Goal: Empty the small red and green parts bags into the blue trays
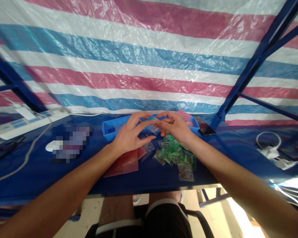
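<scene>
My left hand [132, 132] is open above the bench, its fingers stretched towards my right hand and its thumb standing apart. Fingers pinched, my right hand [175, 127] meets the left fingertips. A small clear plastic bag [152, 128] shows at these fingertips, partly hidden, and the right fingers seem to hold it. Behind both hands lies a long blue plastic tray [109, 128]. Below my right hand is a heap of small green and clear bags [172, 152] with small metal pieces inside. Pink-red plastic bags [125, 163] lie under my left wrist.
On the left are a white power strip [27, 122], a cable [31, 152] and a pixelated patch [72, 145]. A dark phone [205, 125] lies right of the tray. White chargers [270, 152] sit far right. Striped plastic sheeting [144, 59] and blue frame posts [245, 76] close the back.
</scene>
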`<action>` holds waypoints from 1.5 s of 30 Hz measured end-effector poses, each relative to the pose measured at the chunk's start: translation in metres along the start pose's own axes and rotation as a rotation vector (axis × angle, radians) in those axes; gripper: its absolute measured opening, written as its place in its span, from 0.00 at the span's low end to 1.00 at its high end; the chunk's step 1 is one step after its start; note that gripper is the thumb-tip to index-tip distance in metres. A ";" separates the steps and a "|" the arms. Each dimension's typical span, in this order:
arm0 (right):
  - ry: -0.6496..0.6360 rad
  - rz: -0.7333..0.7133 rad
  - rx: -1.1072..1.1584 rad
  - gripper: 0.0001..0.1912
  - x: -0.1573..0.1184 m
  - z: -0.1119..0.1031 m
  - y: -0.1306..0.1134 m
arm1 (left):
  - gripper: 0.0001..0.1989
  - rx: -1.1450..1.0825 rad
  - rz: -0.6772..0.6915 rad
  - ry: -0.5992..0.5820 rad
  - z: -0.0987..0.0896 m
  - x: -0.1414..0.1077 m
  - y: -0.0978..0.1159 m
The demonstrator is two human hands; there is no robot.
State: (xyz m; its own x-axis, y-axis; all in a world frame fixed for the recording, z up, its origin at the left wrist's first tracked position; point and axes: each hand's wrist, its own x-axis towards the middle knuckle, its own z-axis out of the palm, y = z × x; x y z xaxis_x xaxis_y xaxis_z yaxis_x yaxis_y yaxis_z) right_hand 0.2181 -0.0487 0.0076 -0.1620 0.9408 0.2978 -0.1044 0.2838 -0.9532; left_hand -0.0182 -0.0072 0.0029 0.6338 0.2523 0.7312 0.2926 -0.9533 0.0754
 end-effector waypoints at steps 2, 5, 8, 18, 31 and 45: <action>0.010 0.002 0.033 0.24 0.000 0.000 0.001 | 0.20 0.019 0.030 0.047 0.001 0.001 -0.001; 0.015 -0.001 0.052 0.21 0.001 0.001 0.006 | 0.12 0.015 0.044 0.086 0.000 0.001 -0.004; 0.010 0.036 0.070 0.21 0.002 0.004 0.008 | 0.08 0.006 0.031 0.097 -0.005 0.002 -0.006; -0.064 -0.072 -0.155 0.17 -0.007 0.007 0.003 | 0.11 -0.043 -0.031 0.108 -0.005 0.000 -0.001; 0.138 -0.043 -0.210 0.27 -0.002 -0.002 0.003 | 0.17 0.137 0.136 0.114 0.000 0.013 0.000; 0.113 -0.241 -0.332 0.21 -0.002 -0.005 0.006 | 0.14 0.064 0.121 0.135 0.002 0.014 -0.001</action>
State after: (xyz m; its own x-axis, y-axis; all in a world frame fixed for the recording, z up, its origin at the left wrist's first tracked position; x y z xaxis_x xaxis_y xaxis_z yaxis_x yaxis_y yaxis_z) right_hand 0.2227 -0.0478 0.0012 -0.0615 0.8493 0.5243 0.1987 0.5252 -0.8274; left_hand -0.0081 -0.0020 0.0117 0.5667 0.1073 0.8169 0.2676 -0.9617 -0.0593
